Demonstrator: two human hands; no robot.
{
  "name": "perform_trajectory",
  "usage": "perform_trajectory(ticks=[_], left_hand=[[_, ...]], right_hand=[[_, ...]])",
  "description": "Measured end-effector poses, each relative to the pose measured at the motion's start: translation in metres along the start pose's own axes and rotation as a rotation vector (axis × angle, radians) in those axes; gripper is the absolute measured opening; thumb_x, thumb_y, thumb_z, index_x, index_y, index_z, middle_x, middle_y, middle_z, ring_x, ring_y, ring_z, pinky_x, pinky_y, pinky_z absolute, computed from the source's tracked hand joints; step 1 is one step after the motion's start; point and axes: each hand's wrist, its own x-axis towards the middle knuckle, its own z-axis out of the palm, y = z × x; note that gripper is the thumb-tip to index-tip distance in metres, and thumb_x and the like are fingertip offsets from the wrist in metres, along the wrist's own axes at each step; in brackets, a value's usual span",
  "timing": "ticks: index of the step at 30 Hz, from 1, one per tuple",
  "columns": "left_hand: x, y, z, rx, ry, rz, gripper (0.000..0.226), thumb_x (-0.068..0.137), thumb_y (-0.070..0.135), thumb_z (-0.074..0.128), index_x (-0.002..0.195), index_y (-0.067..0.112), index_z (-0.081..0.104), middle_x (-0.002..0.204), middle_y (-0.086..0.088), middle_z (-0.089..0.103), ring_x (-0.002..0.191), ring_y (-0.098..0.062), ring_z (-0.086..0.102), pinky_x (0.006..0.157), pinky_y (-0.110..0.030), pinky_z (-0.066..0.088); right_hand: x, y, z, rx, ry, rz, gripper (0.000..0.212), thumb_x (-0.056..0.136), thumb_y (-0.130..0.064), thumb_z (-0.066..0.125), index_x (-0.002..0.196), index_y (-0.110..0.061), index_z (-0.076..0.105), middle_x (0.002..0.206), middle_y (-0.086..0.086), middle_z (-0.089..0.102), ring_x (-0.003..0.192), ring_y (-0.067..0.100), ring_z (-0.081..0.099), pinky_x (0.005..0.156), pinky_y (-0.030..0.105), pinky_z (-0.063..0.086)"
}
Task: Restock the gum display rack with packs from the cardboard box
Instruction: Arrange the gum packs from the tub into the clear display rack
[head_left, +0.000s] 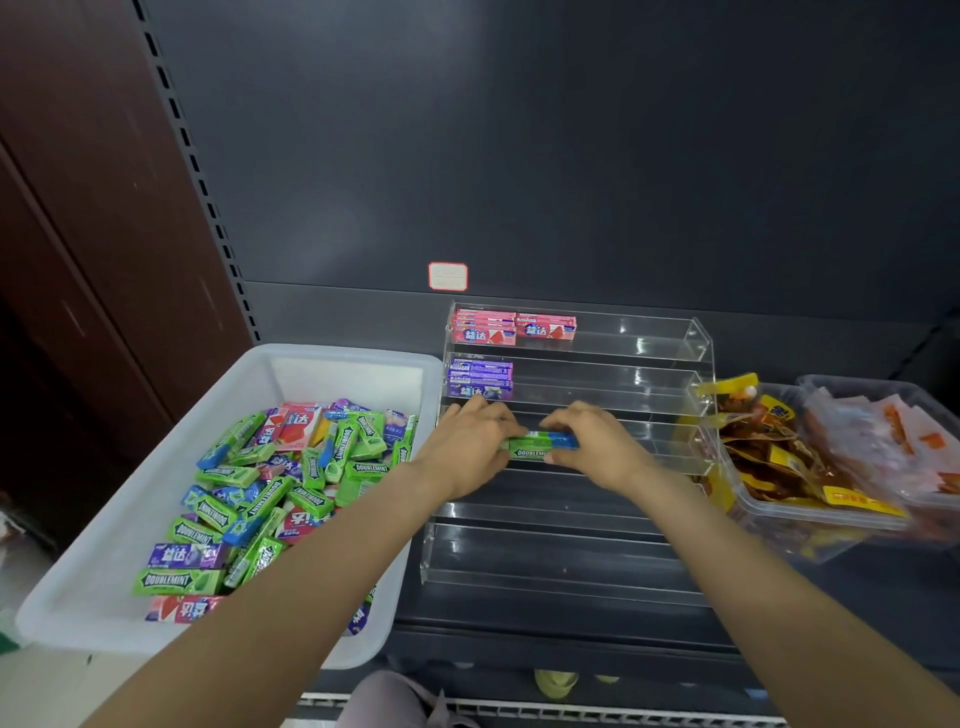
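Green gum packs (537, 447) gripped between left hand (470, 448), right hand (597, 444), over display rack (571, 499)

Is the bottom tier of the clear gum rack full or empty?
Empty: the bottom tier of the rack shows only clear acrylic, no packs.

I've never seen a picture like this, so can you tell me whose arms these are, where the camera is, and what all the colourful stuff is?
The arms belong to a person wearing a camera on their head, so you see what they see. Their left hand and right hand hold green Doublemint gum packs together at a clear plastic display rack on a dark shop shelf. The rack already has pink gum packs on top and purple gum packs below. Left of it, a white plastic bin holds loose gum. On the right sit clear tubs of snack packets.
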Motion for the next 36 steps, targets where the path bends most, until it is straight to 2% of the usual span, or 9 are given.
perform_trajectory(ticks=[8,13,16,21,25,29,33,36], left_hand=[[-0.002,0.002,-0.001,-0.06,0.0,-0.016,0.044,0.094,0.021,0.051,0.137,0.022,0.045,0.133,0.002,0.049,0.118,-0.017,0.038,0.099,-0.033,0.032],[-0.01,-0.001,-0.007,-0.097,0.043,-0.047,0.043,0.094,0.022,0.05,0.136,0.022,0.045,0.135,0.002,0.048,0.121,-0.017,0.038,0.1,-0.031,0.031],[-0.028,-0.013,-0.017,-0.206,0.148,-0.133,0.039,0.094,0.024,0.05,0.132,0.022,0.049,0.13,0.001,0.052,0.119,-0.018,0.043,0.099,-0.033,0.036],[-0.078,-0.062,-0.031,-0.334,0.329,-0.329,0.029,0.092,0.022,0.053,0.12,0.02,0.058,0.108,0.003,0.062,0.095,-0.014,0.056,0.086,-0.032,0.046],[-0.115,-0.104,-0.035,-0.335,0.38,-0.501,0.027,0.09,0.018,0.055,0.117,0.016,0.061,0.108,-0.003,0.064,0.098,-0.023,0.059,0.084,-0.033,0.046],[-0.136,-0.14,-0.029,-0.259,0.281,-0.627,0.035,0.092,0.019,0.053,0.126,0.013,0.054,0.124,-0.008,0.056,0.115,-0.027,0.051,0.094,-0.034,0.042],[-0.146,-0.164,-0.018,-0.201,0.104,-0.643,0.05,0.092,0.029,0.053,0.14,0.019,0.041,0.142,-0.005,0.042,0.128,-0.024,0.041,0.104,-0.035,0.037],[-0.147,-0.174,-0.01,-0.152,0.016,-0.634,0.055,0.093,0.035,0.051,0.143,0.021,0.034,0.151,-0.001,0.031,0.137,-0.022,0.031,0.11,-0.033,0.03]], right_hand=[[-0.001,-0.003,-0.002,0.01,0.011,0.003,0.044,0.086,-0.025,0.066,0.128,-0.016,0.054,0.118,0.003,0.052,0.109,0.015,0.049,0.092,0.028,0.043],[-0.004,-0.013,-0.005,0.031,0.041,-0.018,0.044,0.088,-0.025,0.063,0.13,-0.016,0.052,0.121,0.003,0.051,0.117,0.016,0.046,0.099,0.03,0.04],[-0.004,-0.034,-0.006,0.118,0.132,-0.084,0.037,0.09,-0.022,0.061,0.125,-0.016,0.057,0.117,0.001,0.055,0.113,0.016,0.051,0.099,0.031,0.042],[0.007,-0.093,0.004,0.262,0.206,-0.19,0.032,0.091,-0.013,0.058,0.122,-0.015,0.06,0.114,0.0,0.061,0.105,0.012,0.057,0.097,0.028,0.045],[0.028,-0.14,0.023,0.272,0.168,-0.262,0.03,0.092,-0.014,0.054,0.122,-0.014,0.059,0.112,0.003,0.06,0.104,0.013,0.055,0.09,0.022,0.041],[0.055,-0.171,0.048,0.182,0.029,-0.233,0.037,0.094,-0.021,0.052,0.13,-0.013,0.051,0.122,0.009,0.056,0.114,0.022,0.052,0.095,0.031,0.041],[0.079,-0.183,0.072,0.059,-0.15,-0.147,0.051,0.095,-0.026,0.051,0.141,-0.012,0.035,0.131,0.015,0.048,0.123,0.029,0.044,0.102,0.039,0.038],[0.093,-0.186,0.085,-0.003,-0.21,-0.117,0.058,0.094,-0.031,0.052,0.145,-0.013,0.029,0.139,0.014,0.043,0.128,0.028,0.039,0.105,0.041,0.036]])
